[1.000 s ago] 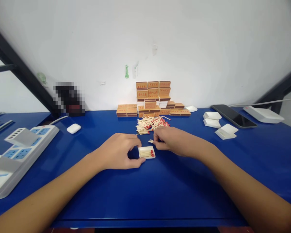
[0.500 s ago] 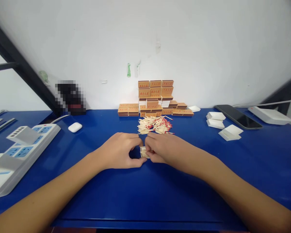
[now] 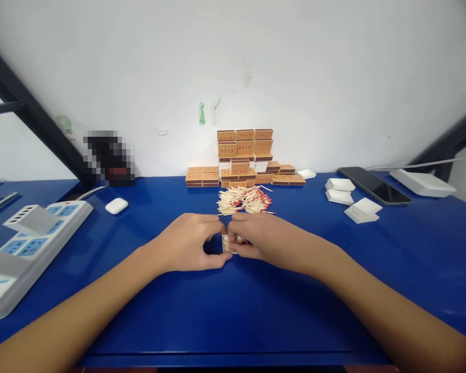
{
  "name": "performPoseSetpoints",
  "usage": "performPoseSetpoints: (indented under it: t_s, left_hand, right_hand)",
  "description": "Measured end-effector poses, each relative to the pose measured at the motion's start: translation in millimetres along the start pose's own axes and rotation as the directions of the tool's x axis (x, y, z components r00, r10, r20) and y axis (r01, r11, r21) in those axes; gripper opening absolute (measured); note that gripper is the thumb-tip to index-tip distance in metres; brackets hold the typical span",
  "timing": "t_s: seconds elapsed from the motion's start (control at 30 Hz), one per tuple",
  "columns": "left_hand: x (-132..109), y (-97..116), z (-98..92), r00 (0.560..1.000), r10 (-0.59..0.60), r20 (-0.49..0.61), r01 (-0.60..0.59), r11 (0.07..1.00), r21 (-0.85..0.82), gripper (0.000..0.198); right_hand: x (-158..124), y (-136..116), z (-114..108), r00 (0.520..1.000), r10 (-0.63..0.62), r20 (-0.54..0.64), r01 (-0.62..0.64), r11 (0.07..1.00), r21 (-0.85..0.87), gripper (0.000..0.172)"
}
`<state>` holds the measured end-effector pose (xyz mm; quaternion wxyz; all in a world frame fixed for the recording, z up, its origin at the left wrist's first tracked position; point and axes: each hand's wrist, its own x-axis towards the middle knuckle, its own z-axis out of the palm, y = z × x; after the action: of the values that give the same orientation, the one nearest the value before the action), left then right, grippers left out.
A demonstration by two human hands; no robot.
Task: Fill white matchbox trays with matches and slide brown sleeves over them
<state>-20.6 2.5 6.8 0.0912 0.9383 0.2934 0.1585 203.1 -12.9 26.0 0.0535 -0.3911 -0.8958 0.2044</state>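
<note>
A small white matchbox tray (image 3: 223,244) lies on the blue table with matches in it, a few red heads showing at its right end. My left hand (image 3: 190,241) holds the tray at its left part, thumb on the near side and fingers on the far side. Curled over the tray, my right hand (image 3: 267,235) has its thumb and forefinger down on the matches inside and covers much of them. Just beyond both hands is a loose pile of red-tipped matches (image 3: 244,200).
Stacked orange matchboxes (image 3: 245,147) stand against the wall behind the pile. On the right are white trays (image 3: 339,190), a phone (image 3: 374,185) and a white flat box (image 3: 423,182). A white earphone case (image 3: 117,205) and a power strip (image 3: 34,246) lie left.
The view has shifted slightly. My right fingertips have moved a little left over the tray, and more of its matches show. My left hand keeps its hold.
</note>
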Motion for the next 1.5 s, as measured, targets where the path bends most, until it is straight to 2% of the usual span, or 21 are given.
performPoseSetpoints:
  t_s: [0.33, 0.57, 0.87, 0.93, 1.03, 1.1, 1.13, 1.2, 1.27, 1.33, 1.4, 1.5]
  left_hand:
    - [0, 0, -0.9, 1.0, -0.019, 0.023, 0.019, 1.0, 0.023, 0.027]
    - [1, 0, -1.3, 0.999, -0.025, 0.037, 0.023, 0.999, 0.046, 0.029]
    - [0, 2, -1.6, 0.999, -0.029, 0.033, 0.027, 0.998, 0.052, 0.029]
    - [0, 2, -1.7, 0.999, -0.029, 0.037, 0.027, 0.998, 0.053, 0.028]
    - [1, 2, -1.8, 0.999, -0.039, 0.038, 0.037, 0.998, 0.046, 0.028]
    - [1, 1, -1.7, 0.999, -0.039, 0.034, 0.037, 0.999, 0.038, 0.028]
    - [1, 1, -1.6, 0.999, -0.035, 0.028, 0.034, 0.999, 0.035, 0.028]
    - [1, 0, -1.1, 1.0, -0.026, 0.015, 0.026, 0.999, 0.037, 0.029]
    - [1, 0, -0.7, 1.0, -0.026, 0.006, 0.026, 0.999, 0.044, 0.029]
    - [1, 0, -0.7, 1.0, -0.028, 0.008, 0.028, 0.998, 0.052, 0.028]
    - [1, 0, -1.0, 1.0, -0.027, 0.009, 0.026, 0.998, 0.059, 0.029]
    - [1, 1, -1.4, 1.0, -0.02, 0.003, 0.02, 0.998, 0.067, 0.03]
  right_hand:
    - [-1, 7, 0, 0.999, -0.001, -0.05, 0.002, 1.0, 0.008, 0.01]
    - [-2, 12, -5, 0.997, 0.003, -0.071, -0.007, 0.998, -0.067, 0.01]
    - [3, 11, 5, 0.992, 0.017, -0.125, -0.027, 0.997, -0.075, 0.015]
    - [1, 12, -1, 0.988, 0.008, -0.151, -0.022, 0.996, -0.089, 0.016]
    - [-9, 23, -23, 0.97, 0.019, -0.244, -0.048, 0.992, -0.113, 0.019]
    - [-19, 35, -41, 0.92, 0.101, -0.379, -0.163, 0.977, -0.134, 0.022]
    - [-24, 42, -49, 0.9, 0.145, -0.41, -0.228, 0.96, -0.161, 0.021]
    - [-30, 54, -58, 0.893, 0.273, -0.357, -0.349, 0.922, -0.168, 0.027]
    - [-30, 60, -57, 0.906, 0.349, -0.238, -0.391, 0.906, -0.16, 0.032]
    - [-25, 59, -47, 0.924, 0.352, -0.153, -0.374, 0.913, -0.161, 0.033]
    - [-19, 54, -37, 0.933, 0.339, -0.119, -0.355, 0.92, -0.167, 0.027]
    - [-14, 44, -28, 0.921, 0.387, -0.027, -0.386, 0.907, -0.17, 0.015]
